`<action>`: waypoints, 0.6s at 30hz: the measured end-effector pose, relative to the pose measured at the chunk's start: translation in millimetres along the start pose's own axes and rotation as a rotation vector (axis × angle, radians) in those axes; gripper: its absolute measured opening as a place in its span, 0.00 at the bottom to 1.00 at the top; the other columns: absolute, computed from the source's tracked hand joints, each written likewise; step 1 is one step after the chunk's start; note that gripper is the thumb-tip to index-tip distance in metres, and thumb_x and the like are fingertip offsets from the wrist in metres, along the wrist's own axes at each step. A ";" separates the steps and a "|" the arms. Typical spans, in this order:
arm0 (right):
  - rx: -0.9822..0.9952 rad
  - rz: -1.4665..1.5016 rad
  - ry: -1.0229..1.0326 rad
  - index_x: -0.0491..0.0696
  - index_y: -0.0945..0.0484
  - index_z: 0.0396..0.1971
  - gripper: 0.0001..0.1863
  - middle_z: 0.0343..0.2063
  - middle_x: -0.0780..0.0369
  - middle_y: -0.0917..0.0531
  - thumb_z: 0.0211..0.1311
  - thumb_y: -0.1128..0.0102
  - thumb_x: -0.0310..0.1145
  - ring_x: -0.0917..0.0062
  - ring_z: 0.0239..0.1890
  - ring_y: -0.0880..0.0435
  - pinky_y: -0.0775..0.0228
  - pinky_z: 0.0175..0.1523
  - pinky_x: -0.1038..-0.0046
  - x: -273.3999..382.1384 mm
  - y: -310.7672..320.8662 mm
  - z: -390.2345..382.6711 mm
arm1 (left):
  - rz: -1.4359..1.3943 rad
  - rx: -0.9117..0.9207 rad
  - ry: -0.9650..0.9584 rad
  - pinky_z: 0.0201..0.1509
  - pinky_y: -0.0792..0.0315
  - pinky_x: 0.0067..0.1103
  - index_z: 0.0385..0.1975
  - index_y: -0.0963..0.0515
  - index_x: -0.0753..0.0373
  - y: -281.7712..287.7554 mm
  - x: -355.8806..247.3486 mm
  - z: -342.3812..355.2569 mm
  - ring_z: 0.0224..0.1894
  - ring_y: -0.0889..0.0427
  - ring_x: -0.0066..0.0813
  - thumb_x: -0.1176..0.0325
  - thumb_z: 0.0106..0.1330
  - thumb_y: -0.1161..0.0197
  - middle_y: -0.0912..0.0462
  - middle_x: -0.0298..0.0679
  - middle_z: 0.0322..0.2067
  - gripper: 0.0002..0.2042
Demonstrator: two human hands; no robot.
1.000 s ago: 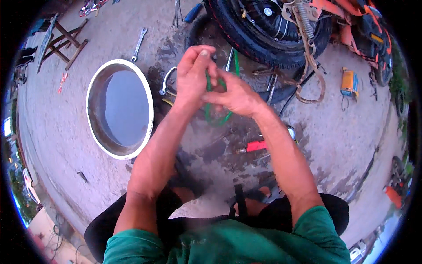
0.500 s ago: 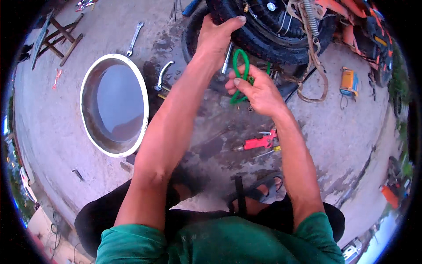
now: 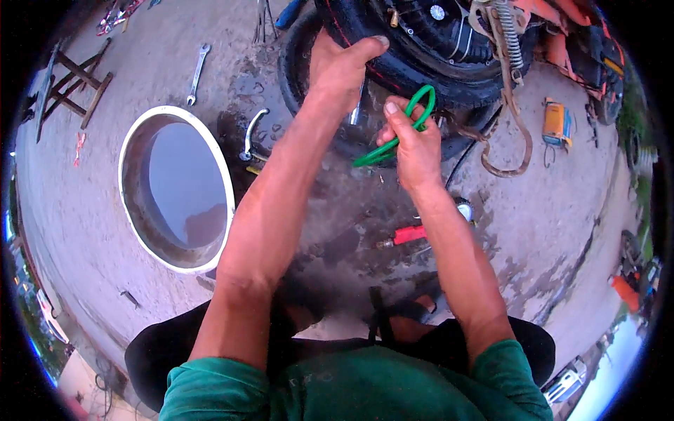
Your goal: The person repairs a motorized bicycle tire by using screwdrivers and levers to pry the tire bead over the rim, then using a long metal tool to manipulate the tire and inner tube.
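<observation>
My left hand [image 3: 340, 67] grips the edge of a black tyre [image 3: 421, 52] at the top of the view, thumb hooked over its tread. Just to its right, my right hand [image 3: 414, 144] holds a looped green hose [image 3: 393, 137] in front of the tyre, fingers pinched on the loop. A black inner tube [image 3: 295, 70] lies on the ground under the tyre, partly hidden by my left forearm.
A white-rimmed basin of water [image 3: 175, 189] sits on the wet concrete to the left. Spanners [image 3: 196, 70] lie near it. A red-handled screwdriver [image 3: 407, 235] lies below my right wrist. A yellow device [image 3: 554, 119], orange machinery [image 3: 583, 42] and a wooden stand [image 3: 70, 84] are around.
My left hand went from being clasped with the right up onto the tyre and took hold of it. The right hand followed upward with the green hose.
</observation>
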State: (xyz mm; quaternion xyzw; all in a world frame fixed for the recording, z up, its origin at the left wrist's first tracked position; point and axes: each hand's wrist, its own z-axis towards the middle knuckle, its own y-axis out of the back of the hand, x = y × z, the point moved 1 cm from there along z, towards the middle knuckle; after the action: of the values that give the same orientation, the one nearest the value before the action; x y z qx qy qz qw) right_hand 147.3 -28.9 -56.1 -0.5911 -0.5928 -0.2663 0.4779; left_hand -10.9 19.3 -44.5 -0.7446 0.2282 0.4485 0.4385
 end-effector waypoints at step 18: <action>-0.227 0.378 -0.248 0.58 0.26 0.34 0.23 0.15 0.72 0.35 0.63 0.30 0.60 0.79 0.25 0.36 0.39 0.39 0.70 18.8 -14.0 30.2 | -0.090 0.169 0.019 0.50 0.21 0.27 0.58 0.26 0.66 12.6 1.6 1.7 0.44 0.15 0.31 0.75 0.63 0.31 0.16 0.39 0.43 0.23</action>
State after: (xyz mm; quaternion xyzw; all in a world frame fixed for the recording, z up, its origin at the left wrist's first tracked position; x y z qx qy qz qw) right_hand 129.2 3.9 -48.2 -0.7694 -0.4921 -0.1624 0.3735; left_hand -20.1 14.4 -51.9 -0.7186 0.2360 0.4004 0.5172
